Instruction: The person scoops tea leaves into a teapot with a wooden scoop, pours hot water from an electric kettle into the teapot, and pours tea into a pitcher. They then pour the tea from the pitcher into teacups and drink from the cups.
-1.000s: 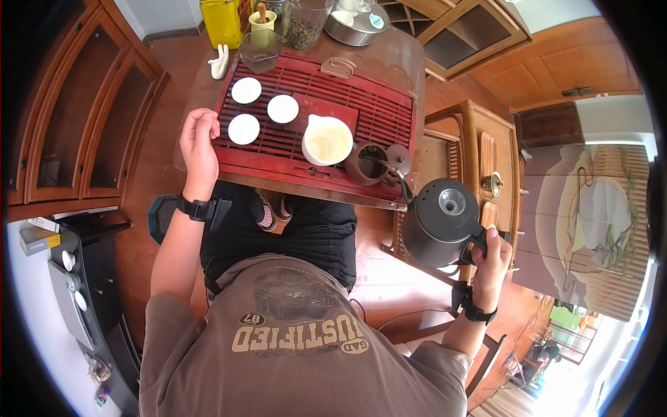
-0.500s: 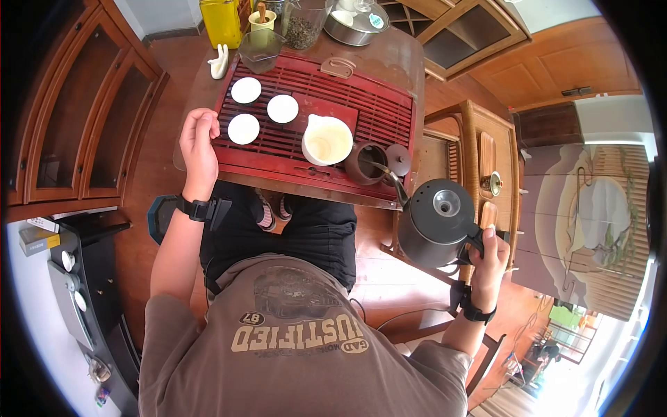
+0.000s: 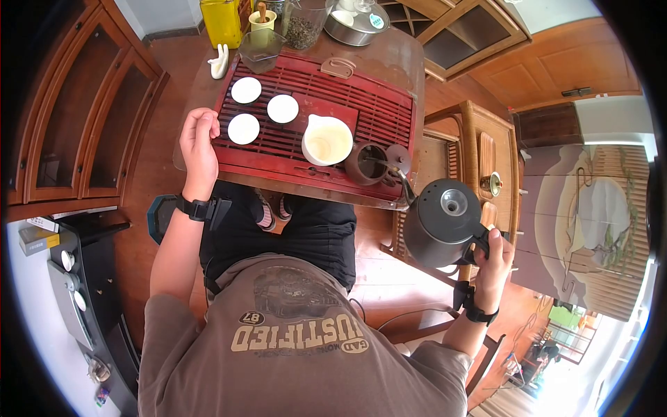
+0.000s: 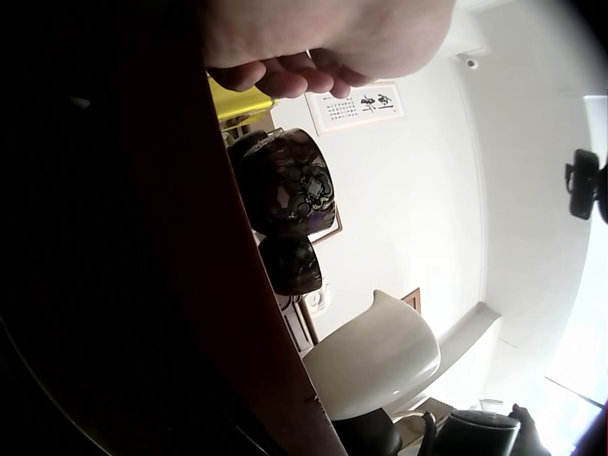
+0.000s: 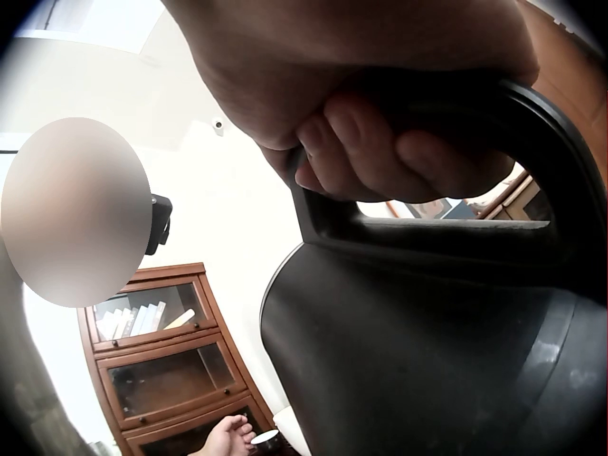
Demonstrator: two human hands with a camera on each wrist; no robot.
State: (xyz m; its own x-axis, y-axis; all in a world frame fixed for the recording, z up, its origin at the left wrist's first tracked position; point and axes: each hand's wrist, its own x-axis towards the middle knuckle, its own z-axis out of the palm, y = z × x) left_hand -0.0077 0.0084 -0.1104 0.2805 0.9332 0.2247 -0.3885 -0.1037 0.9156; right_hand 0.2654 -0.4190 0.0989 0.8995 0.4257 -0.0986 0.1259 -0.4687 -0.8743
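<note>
My right hand [image 3: 495,264] grips the handle of a dark grey kettle [image 3: 434,233], fingers wrapped round it in the right wrist view. The kettle's thin curved spout reaches over the mouth of a brown teapot [image 3: 359,172], which stands uncovered. Beside the teapot lies its round lid [image 3: 398,156]. Left of it is a white pitcher [image 3: 336,133] with pale liquid inside. Three white cups [image 3: 283,109] stand in a cluster farther left. My left hand [image 3: 199,149] rests by the tray's left edge, loosely curled and holding nothing.
The red slatted tea tray [image 3: 379,90] lies on a brown table [image 3: 410,59]. Along the back stand a glass cup [image 3: 261,55], a jug of dark leaves [image 3: 303,33], a yellow tin [image 3: 221,24] and a lidded metal pan [image 3: 356,29]. A white figurine [image 3: 219,62] sits at the left corner.
The kettle in my right hand shifts slightly left, then back right by now, its spout staying over the teapot. My left hand stays where it was.
</note>
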